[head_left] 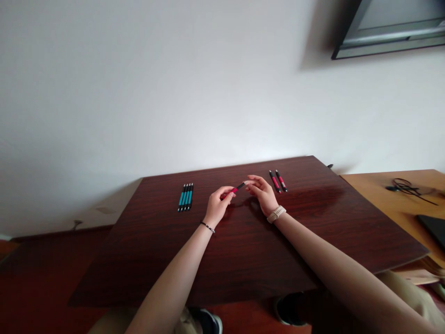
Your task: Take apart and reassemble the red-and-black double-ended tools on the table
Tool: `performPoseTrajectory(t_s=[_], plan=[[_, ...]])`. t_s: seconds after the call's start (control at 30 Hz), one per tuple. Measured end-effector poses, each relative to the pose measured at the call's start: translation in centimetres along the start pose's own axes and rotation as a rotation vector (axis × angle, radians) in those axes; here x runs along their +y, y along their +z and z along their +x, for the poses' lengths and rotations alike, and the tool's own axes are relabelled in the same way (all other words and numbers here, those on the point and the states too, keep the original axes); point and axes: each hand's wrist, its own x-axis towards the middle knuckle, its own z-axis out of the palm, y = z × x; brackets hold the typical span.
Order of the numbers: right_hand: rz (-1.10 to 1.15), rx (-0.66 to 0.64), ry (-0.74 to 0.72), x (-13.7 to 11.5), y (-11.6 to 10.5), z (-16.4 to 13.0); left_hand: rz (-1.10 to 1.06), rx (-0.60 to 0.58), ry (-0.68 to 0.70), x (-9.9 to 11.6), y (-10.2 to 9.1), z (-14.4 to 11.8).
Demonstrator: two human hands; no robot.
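Note:
A red and black pen is held up at a slant over the middle of the table. My left hand is closed round its lower left end, thumb and fingers pinching the red barrel. At the other end, the fingertips of my right hand are curled together on the black end with its light tip. Left of my hands, several teal and black pens lie side by side in a row. Two more red and black pens, one nearer and one to its right, lie beyond my right hand.
The dark wooden table stands against a white wall. To the right is a lighter wooden desk with a coiled black cable and a dark flat object. A screen hangs at upper right.

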Motion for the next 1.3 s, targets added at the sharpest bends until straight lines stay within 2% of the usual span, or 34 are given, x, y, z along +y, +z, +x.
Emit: performPoseTrajectory(t_s=[0.17,0.47,0.8,1.13,1.3], plan=[[-0.006,0.013,-0.002,0.2,0.0,0.0,-0.003,0.024,0.001,-0.3,-0.1,0.1],[0.199,-0.058,0.063,-0.5,0.3,0.0,0.016,0.017,-0.002,-0.2,-0.2,0.1],[0.152,0.012,0.103,-0.2,0.3,0.1,0.028,0.022,0.012,0.0,-0.2,0.1],[0.146,-0.044,0.063,-0.9,0.6,-0.3,0.013,0.008,-0.012,0.2,-0.1,0.0],[0.134,0.019,0.085,-0.5,0.5,-0.2,0.010,0.031,-0.003,0.2,-0.1,0.0]])
